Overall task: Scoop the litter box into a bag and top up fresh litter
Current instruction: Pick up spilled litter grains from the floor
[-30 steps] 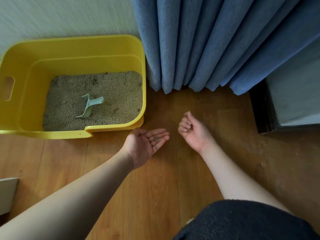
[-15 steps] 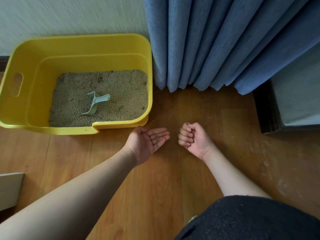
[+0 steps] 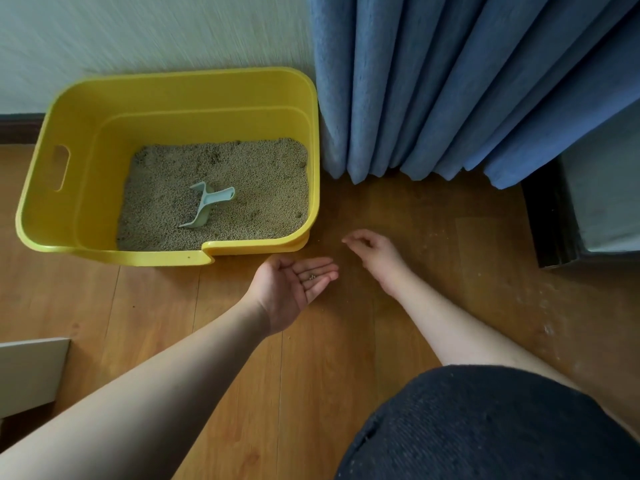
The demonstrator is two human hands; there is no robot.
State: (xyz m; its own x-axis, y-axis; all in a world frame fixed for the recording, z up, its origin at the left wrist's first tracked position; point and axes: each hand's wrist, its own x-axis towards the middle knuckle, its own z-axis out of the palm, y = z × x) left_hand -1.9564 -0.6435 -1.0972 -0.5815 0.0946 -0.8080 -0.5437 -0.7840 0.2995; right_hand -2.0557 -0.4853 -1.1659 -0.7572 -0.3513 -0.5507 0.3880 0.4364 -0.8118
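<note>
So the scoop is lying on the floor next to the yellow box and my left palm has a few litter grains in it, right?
Not quite: the head view shows the scoop lying on the litter inside the yellow box, not on the floor. The left palm does hold a few grains.

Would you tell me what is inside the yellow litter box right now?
The yellow litter box holds tan litter with a pale green scoop lying on top. Anything beneath the litter surface is covered.

Home room: wood plank floor (image 3: 311,358), blue curtains (image 3: 450,81), textured wallpaper (image 3: 156,29), yellow litter box (image 3: 173,95) against wall.
</note>
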